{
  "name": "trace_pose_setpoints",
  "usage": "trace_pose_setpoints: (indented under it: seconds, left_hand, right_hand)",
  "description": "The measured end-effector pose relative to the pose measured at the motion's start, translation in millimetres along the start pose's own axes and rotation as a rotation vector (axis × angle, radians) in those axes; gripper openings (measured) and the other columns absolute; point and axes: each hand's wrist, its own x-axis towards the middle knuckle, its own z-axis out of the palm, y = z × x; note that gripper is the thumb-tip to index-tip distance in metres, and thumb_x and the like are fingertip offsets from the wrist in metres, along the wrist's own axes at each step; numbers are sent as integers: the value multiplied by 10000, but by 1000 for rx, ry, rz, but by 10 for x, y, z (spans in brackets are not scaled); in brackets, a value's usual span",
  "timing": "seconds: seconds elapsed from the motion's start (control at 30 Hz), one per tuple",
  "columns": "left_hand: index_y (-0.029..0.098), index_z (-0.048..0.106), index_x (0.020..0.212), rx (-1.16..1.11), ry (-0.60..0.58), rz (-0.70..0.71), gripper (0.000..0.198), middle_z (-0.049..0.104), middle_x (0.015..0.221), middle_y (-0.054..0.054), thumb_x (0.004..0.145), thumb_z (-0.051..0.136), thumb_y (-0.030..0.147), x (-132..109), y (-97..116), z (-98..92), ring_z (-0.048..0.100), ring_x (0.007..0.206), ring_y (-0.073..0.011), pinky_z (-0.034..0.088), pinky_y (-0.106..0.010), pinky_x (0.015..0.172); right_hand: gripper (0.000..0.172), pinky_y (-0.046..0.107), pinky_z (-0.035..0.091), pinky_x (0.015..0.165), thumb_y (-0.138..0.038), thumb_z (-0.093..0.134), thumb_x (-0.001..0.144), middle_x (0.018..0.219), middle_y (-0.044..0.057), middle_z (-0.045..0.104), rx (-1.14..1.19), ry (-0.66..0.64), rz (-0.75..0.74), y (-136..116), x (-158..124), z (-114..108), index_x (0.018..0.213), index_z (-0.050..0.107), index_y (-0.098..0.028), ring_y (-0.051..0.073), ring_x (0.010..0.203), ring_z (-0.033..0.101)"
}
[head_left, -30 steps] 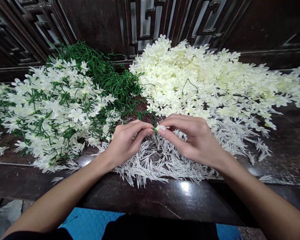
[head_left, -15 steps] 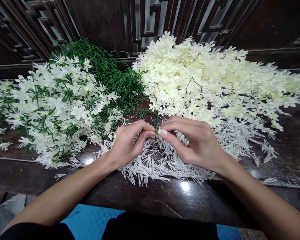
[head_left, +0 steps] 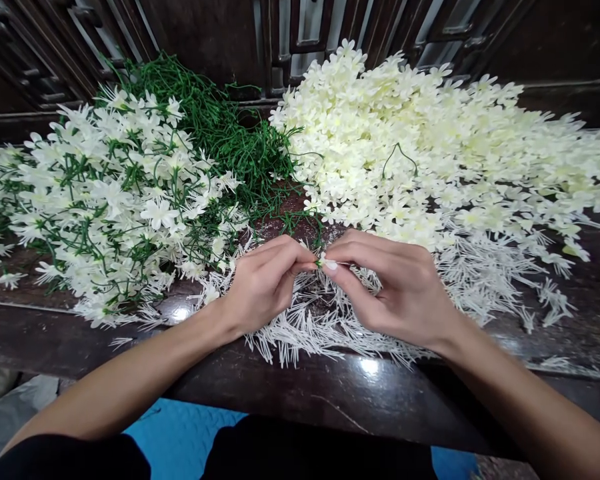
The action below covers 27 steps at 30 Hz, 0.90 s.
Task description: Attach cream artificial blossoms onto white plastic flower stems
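Note:
My left hand [head_left: 267, 283] and my right hand [head_left: 393, 287] meet fingertip to fingertip over a heap of white stamens [head_left: 300, 333]. Between thumb and forefinger, the left pinches a green stem, of which only a bit shows at the fingertips. A small white artificial flower [head_left: 330, 265] sits at the stem's end, pinched in my right fingers. Behind my hands on the right lies a large pile of cream flower heads [head_left: 405, 140]. Flowers with green stems fitted [head_left: 125, 207] are heaped on the left.
Loose green stems [head_left: 220, 133] form a tangled pile at the back. A single stem [head_left: 399, 155] lies on the cream flower heads. Behind stands a dark carved wooden panel [head_left: 210, 40]. The dark wooden surface [head_left: 280, 393] has its front edge close to me, above a blue mat [head_left: 185, 433].
The view has tilted and shifted slightly. My left thumb has tucked further behind the forefinger at the stem. Both hands keep hold of the same flower and stem.

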Motion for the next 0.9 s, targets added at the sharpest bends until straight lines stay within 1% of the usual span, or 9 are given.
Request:
trace_pose_setpoints:
  seconds: [0.13, 0.2, 0.3, 0.37, 0.47, 0.57, 0.67, 0.8, 0.9]
  left_hand:
    - [157, 551, 874, 80, -18, 100, 153, 633, 723, -31, 888, 468, 29, 8, -2, -12, 600, 727, -142, 532, -283, 651]
    - [150, 561, 901, 88, -11, 99, 123, 648, 742, -39, 897, 485, 53, 34, 18, -25, 600, 724, -142, 533, -285, 651]
    - [146, 582, 919, 64, -2, -23, 60, 672, 771, -34, 904, 535, 113, 81, 45, -49, 597, 676, -116, 524, -251, 618]
    - [145, 596, 943, -6, 14, -146, 57, 683, 773, -25, 900, 559, 143, 104, 38, -62, 598, 635, -99, 512, -222, 573]
    - [148, 599, 1025, -162, 92, -339, 129, 686, 764, -19, 914, 533, 165, 120, -7, -76, 590, 588, -89, 501, -209, 526]
    - [156, 556, 1121, -252, 180, -477, 206, 690, 781, -26, 924, 503, 183, 138, -49, -88, 582, 561, -93, 511, -225, 525]
    - [190, 488, 1137, -316, 242, -527, 228, 694, 816, -25, 912, 524, 206, 165, -62, -102, 598, 558, -95, 525, -231, 542]
    - [231, 393, 959, -464, 299, -554, 197, 695, 774, 4, 888, 576, 212, 186, -69, -109, 617, 568, -96, 527, -233, 577]
    - [233, 350, 849, -544, 306, -549, 234, 681, 761, 12, 881, 570, 159, 188, -80, -107, 614, 580, -95, 515, -241, 593]
  right_hand:
    - [131, 309, 415, 481, -151, 514, 864, 690, 26, 609, 86, -53, 126, -28, 19, -22, 799, 605, -218, 155, 577, 530]
    - [121, 302, 410, 481, -175, 542, 867, 707, 18, 612, 173, -56, 184, -23, 27, -40, 782, 613, -222, 146, 580, 526]
    - [68, 308, 460, 548, -239, 585, 876, 796, 13, 641, 268, 1, 244, -1, 39, -86, 841, 642, -253, 155, 668, 574]
    - [53, 317, 479, 580, -268, 603, 873, 830, 16, 649, 247, 46, 264, 18, 50, -135, 884, 654, -274, 163, 708, 592]
    - [52, 334, 498, 599, -284, 626, 856, 824, 23, 657, 140, 10, 267, 64, 63, -209, 886, 664, -266, 176, 718, 605]
    - [76, 373, 529, 680, -277, 630, 844, 825, 32, 674, 14, -197, 219, 119, 51, -213, 880, 672, -225, 193, 760, 623]
    - [124, 409, 522, 798, -228, 569, 882, 880, 51, 681, -40, -340, 105, 152, 5, -110, 935, 667, -175, 200, 845, 617]
    - [186, 379, 511, 823, -117, 514, 910, 939, 82, 680, -129, -395, -42, 159, -71, 73, 1026, 660, -114, 192, 905, 582]
    - [224, 372, 496, 834, -13, 510, 875, 908, 88, 676, -181, -394, -110, 164, -95, 137, 1032, 657, -75, 183, 872, 567]
